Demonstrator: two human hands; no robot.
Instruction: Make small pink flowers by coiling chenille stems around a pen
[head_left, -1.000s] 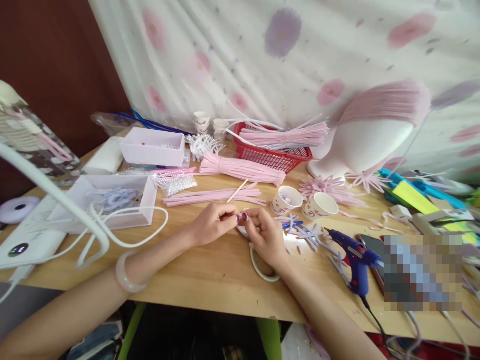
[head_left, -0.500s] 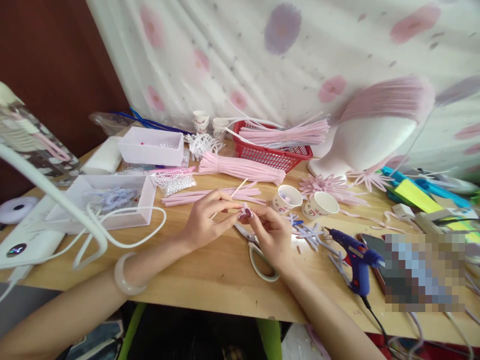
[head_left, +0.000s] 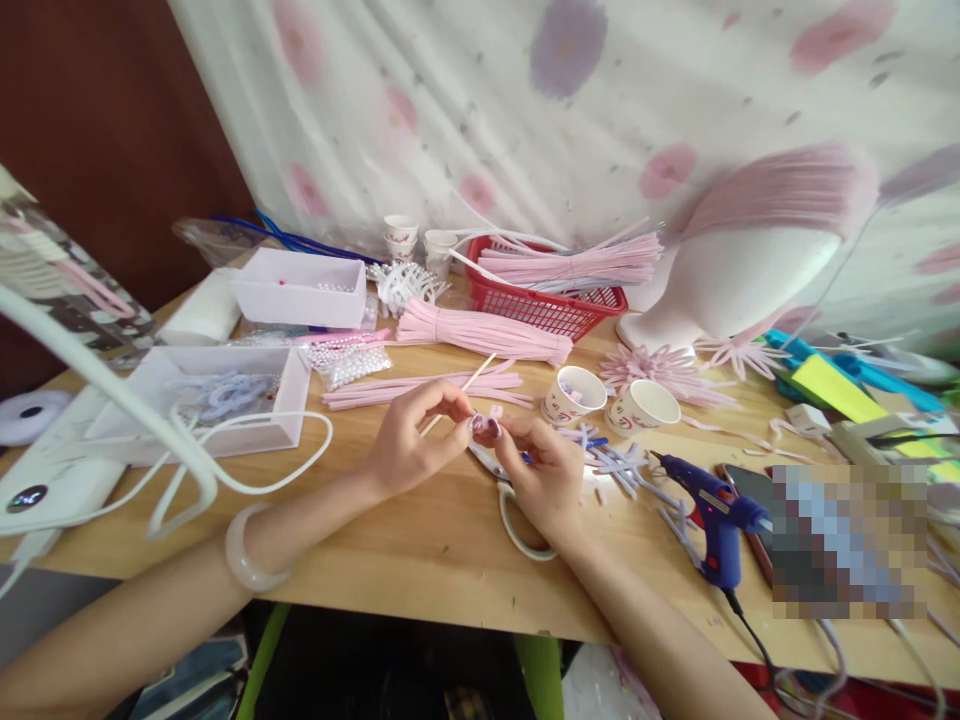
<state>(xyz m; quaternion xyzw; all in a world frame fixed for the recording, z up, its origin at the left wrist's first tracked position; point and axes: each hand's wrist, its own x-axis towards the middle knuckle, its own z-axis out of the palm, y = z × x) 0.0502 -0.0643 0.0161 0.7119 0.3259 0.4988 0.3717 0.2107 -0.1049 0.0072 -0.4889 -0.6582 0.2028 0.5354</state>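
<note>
My left hand [head_left: 416, 435] and my right hand [head_left: 544, 470] meet fingertip to fingertip above the table. A small pale-pink fuzzy piece [head_left: 495, 411], perhaps a bit of chenille stem, sticks up from the pinched fingertips of my right hand. The left thumb and forefinger are pinched right beside it; what lies between them is too small to make out. A thin white stick [head_left: 480, 372] runs behind the left fingers; whether that hand holds it is unclear. Under the right hand lie scissors [head_left: 510, 520], partly hidden. Pink chenille stems [head_left: 367, 391] lie just beyond.
Two paper cups [head_left: 643, 408] stand right of my hands, near cut lilac stem pieces [head_left: 619, 465]. A blue glue gun [head_left: 709, 515] lies farther right. At the back are a red basket [head_left: 540, 308] and a white mannequin head [head_left: 739, 270]. A white tray [head_left: 285, 430] and cable [head_left: 326, 440] sit left.
The fingertips of my two hands have drawn slightly apart, and the pink piece shows more clearly above the right fingers. The objects on the table stay where they were.
</note>
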